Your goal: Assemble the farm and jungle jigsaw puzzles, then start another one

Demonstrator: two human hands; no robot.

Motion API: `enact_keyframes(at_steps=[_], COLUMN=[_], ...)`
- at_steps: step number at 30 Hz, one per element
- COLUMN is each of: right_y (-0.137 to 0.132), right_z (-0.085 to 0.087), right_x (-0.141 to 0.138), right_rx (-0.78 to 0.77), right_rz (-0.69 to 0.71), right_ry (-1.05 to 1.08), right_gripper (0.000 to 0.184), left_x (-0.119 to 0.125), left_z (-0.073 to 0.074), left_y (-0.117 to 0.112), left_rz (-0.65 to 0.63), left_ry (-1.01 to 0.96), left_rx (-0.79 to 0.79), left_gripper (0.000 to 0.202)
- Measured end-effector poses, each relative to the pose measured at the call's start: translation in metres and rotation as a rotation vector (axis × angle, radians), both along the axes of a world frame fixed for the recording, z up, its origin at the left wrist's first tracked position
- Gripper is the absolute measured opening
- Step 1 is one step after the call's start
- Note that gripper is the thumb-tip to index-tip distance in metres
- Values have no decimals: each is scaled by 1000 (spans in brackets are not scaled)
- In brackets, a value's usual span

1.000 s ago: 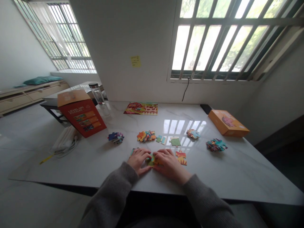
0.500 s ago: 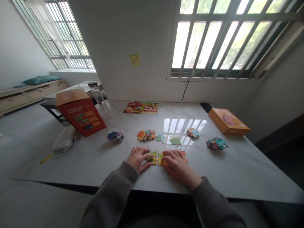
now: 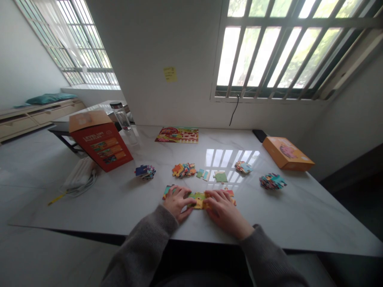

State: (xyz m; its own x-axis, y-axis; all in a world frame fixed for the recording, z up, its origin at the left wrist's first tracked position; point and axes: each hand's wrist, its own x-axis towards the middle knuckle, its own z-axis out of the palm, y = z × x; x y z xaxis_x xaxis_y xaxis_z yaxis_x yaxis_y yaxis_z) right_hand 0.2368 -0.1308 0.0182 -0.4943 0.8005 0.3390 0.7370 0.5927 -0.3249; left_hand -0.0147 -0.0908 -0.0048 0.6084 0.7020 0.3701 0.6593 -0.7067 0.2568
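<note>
My left hand (image 3: 177,202) and my right hand (image 3: 223,210) lie side by side on the white marble table (image 3: 125,199), near its front edge. Both press with spread fingers on a strip of joined puzzle pieces (image 3: 197,200) in green, yellow and orange. Part of the strip shows left of my left hand and right of my right hand. Beyond the hands lie small piles of loose pieces (image 3: 184,170), a dark blue pile (image 3: 145,172) to the left, and two single pieces (image 3: 220,176).
A red box (image 3: 100,145) stands at the left, with a glass bottle (image 3: 121,116) behind it. A finished puzzle picture (image 3: 178,135) lies at the back. An orange box (image 3: 287,153) and two more piles (image 3: 272,181) sit to the right. White cables (image 3: 79,179) lie on the left edge.
The puzzle strip has come together between my hands. My right hand slid a little to the right, my left hand barely shifted.
</note>
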Motion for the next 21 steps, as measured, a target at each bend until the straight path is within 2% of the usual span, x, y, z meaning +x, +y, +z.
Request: enact_keyframes(at_steps=[8, 14, 21], right_y=[-1, 0, 0], right_z=[0, -3, -2], right_x=[0, -1, -1], right_rx=[-15, -2, -2], right_rz=[-11, -14, -16], right_ry=[-8, 1, -3], right_gripper=[20, 21, 21], left_x=[9, 11, 11], left_z=[10, 5, 4], left_y=[-10, -6, -9], left_rz=[-16, -139, -110], left_ry=[8, -38, -22], left_rx=[34, 41, 89], left_gripper=[20, 28, 22])
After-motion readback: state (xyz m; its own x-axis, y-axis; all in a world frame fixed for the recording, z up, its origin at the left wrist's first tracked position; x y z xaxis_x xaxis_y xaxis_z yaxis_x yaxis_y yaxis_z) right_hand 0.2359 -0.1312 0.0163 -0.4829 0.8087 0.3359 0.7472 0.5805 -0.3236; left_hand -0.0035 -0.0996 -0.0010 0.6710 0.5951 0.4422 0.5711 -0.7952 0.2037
